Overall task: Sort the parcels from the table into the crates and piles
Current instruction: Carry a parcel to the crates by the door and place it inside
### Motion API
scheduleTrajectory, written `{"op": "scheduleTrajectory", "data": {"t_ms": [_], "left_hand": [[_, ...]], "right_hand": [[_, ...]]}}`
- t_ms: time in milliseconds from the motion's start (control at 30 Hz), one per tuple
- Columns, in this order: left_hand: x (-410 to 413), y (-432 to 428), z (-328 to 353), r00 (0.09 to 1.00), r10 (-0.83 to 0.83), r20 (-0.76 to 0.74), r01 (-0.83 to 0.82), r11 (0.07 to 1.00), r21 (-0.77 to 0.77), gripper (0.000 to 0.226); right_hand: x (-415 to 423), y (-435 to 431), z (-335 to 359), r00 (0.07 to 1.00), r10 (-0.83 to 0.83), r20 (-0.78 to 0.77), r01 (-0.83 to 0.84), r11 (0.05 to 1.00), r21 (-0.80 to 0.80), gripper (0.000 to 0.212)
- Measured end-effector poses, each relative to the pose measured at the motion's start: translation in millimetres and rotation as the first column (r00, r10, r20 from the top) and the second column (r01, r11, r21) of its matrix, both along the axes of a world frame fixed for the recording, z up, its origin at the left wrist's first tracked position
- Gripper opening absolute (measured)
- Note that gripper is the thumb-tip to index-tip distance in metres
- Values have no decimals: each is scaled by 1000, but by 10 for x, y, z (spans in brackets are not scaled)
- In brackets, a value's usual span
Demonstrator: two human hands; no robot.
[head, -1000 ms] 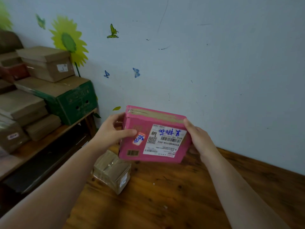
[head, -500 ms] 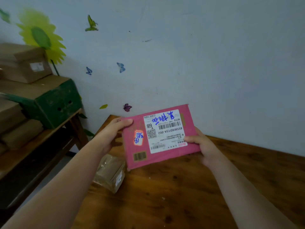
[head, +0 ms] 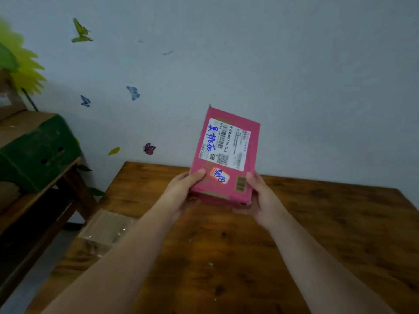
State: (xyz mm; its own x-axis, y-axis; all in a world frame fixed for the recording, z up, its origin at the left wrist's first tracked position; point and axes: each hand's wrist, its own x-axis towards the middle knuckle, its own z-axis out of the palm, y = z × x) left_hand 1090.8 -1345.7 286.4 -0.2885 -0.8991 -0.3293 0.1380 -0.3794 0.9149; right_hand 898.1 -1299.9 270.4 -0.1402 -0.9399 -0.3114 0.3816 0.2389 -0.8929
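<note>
1. Head view, centre of frame: pink parcel point(head: 224, 155) is held in the air above the worktop point(head: 317, 234). It stands on its short end with the wide face to the camera, leaning slightly right, and does not touch the worktop.
2. Left hand point(head: 181, 191) grips the lower left corner, thumb on the front face, the rest of the hand behind. Right hand point(head: 260, 198) grips the lower right corner, thumb on the front edge, palm cupped under the bottom. Both sets of fingers point(head: 199, 174) are closed round the parcel and hold nothing else.
3. White shipping label point(head: 224, 143) with blue handwriting faces the camera, turned sideways. My read: it is being checked to pick a destination.
4. Handling (judgement): flat cardboard carton, stiff, and probably light, since a low two-corner hold keeps it upright. Matte faces and taped seams, so not slippery. Take it by opposite edges or corners, as now. Don't squeeze the wide faces, which may dent.
5. Lower left of frame: brown taped parcel point(head: 106, 227) lies at the worktop's left edge, partly behind the left forearm. Likely next to sort.
6. Left edge of frame: green box point(head: 38, 152) sits on a wooden shelf point(head: 45, 191), well apart from the pink parcel. No crate is in frame, so I can't tell the destination.
7. Risk: the hold is low, so the parcel may tip if one hand releases.
</note>
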Motion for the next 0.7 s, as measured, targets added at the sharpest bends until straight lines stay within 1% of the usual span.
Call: {"op": "scheduleTrajectory", "data": {"t_ms": [67,100,133,200,267,300,333,400,467,567,633,700], "left_hand": [[-206,88,-3,999,-34,-42,33,999,-6,27],[-295,135,14,997,-66,-47,66,998,1,27],[-359,175,37,995,-95,-36,96,995,10,28],[-479,256,117,992,-127,12,127,992,4,40],[-620,335,216,990,-137,27,138,990,-24,58],[-687,379,274,989,-146,25,147,988,-41,59],[-769,453,339,989,-148,19,148,987,-58,55],[-956,619,452,993,-119,-17,116,989,-95,52],[-1178,832,525,993,-86,-82,74,987,-142,60],[-1584,1380,535,987,-110,-120,86,979,-185,75],[-1857,1786,482,984,-106,-144,81,982,-169,79],[-2137,2159,409,976,-81,-204,56,990,-127,77]], "right_hand": [[-7,77,-40,996,-66,-60,65,998,-13,71],[-66,127,-34,992,-115,-51,114,993,-20,63],[-143,180,-19,989,-143,-29,142,989,-27,61],[-354,352,46,989,-145,-10,144,988,-64,62],[-591,586,131,994,-80,-70,72,992,-103,62],[-698,699,165,993,-38,-109,27,994,-108,61],[-809,835,206,990,-7,-139,-8,994,-108,59],[-1030,1126,290,983,15,-181,-36,993,-114,61],[-1258,1445,366,977,-6,-212,-22,992,-127,67],[-1636,2077,405,974,-134,-184,106,983,-152,71],[-1870,2508,351,957,-272,-103,253,952,-172,73],[-2050,2919,259,927,-375,-14,366,909,-198,72]]}}
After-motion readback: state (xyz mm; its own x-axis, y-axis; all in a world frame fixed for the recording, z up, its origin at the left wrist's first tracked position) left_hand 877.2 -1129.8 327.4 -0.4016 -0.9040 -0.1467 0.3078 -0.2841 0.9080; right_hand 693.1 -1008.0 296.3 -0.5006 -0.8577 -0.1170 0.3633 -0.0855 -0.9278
